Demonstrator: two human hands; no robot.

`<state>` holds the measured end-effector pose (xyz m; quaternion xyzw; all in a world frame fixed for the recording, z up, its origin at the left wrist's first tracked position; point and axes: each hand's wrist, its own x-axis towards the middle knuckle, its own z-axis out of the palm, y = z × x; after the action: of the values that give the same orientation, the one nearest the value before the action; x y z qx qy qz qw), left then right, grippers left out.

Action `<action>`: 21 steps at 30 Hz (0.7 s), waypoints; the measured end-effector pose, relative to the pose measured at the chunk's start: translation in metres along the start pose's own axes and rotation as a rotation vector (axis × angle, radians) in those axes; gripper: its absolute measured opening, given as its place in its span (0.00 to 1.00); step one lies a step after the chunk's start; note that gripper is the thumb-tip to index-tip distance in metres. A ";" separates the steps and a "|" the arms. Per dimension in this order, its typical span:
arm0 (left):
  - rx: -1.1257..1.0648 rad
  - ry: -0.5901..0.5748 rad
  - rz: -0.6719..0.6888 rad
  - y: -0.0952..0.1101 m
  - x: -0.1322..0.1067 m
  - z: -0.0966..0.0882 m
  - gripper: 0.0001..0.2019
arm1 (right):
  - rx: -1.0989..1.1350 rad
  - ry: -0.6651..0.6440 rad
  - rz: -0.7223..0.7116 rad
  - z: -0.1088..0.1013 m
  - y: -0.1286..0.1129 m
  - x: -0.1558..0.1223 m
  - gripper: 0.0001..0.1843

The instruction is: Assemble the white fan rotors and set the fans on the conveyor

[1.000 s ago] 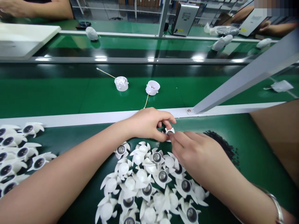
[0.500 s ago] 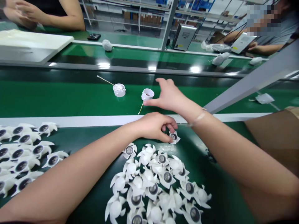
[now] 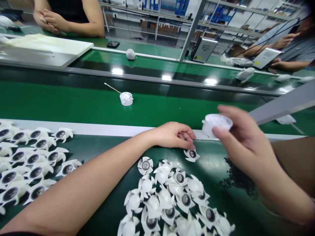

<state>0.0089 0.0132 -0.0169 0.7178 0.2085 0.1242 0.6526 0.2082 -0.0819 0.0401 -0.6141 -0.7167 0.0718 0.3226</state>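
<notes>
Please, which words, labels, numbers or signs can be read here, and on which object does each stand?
No text can be read.
Grey machine at the back: any label is too small and blurred to read.
White fan blades: no print visible.
White cup in the right hand: no print visible.

Far side of the green line.
A cup [image 3: 126, 98] with a stick [image 3: 112, 88] sits on the belt [image 3: 61, 105]; beyond, a phone [image 3: 113, 44], a white board [image 3: 49, 49], a grey box [image 3: 203, 49], and a person's folded hands [image 3: 50, 21].
</notes>
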 end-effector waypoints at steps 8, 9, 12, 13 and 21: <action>-0.197 0.147 0.020 0.003 0.004 0.004 0.15 | 0.380 -0.145 -0.035 0.005 0.020 -0.062 0.12; -0.178 0.136 0.019 0.004 0.003 0.006 0.16 | 0.328 -0.172 -0.095 0.006 0.018 -0.061 0.12; -0.051 0.111 -0.036 0.009 0.001 0.010 0.21 | 0.120 -0.169 -0.241 0.008 0.014 -0.059 0.10; -0.007 0.119 -0.064 0.010 0.001 0.011 0.22 | 0.061 -0.153 -0.254 0.010 0.015 -0.059 0.09; 0.052 0.126 -0.222 0.020 0.010 0.010 0.17 | 0.112 -0.190 -0.109 0.021 0.022 -0.057 0.10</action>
<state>0.0250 0.0074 0.0006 0.6976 0.3304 0.0907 0.6293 0.2168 -0.1235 -0.0088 -0.5457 -0.7712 0.1517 0.2906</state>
